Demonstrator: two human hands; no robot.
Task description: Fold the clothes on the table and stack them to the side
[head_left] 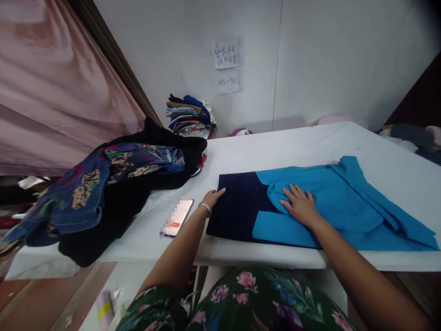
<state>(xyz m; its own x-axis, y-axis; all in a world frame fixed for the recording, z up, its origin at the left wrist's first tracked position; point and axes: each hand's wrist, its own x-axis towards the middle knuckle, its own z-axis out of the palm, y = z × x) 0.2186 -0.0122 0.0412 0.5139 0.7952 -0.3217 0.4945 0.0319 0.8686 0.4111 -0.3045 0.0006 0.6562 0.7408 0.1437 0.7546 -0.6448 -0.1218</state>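
A bright blue and navy garment (237, 197) is spread lengthwise on the white table, its exact kind unclear. At its navy left end is my left hand (212, 198), wearing a bracelet. The thumb rests on top of the cloth and the other fingers are curled at the edge, partly hidden. My right hand (300, 204) lies flat on the blue part with its fingers spread. Loose folds bunch under and around it. The blue cloth trails off toward the right end of the table.
A phone (177, 217) lies left of my left forearm. Farther left, a patterned denim garment (86, 184) lies over black clothing (120, 216). Folded clothes (189, 117) are stacked at the back by the wall, below handwritten paper signs (228, 55). The white table (275, 147) has its front edge near my body.
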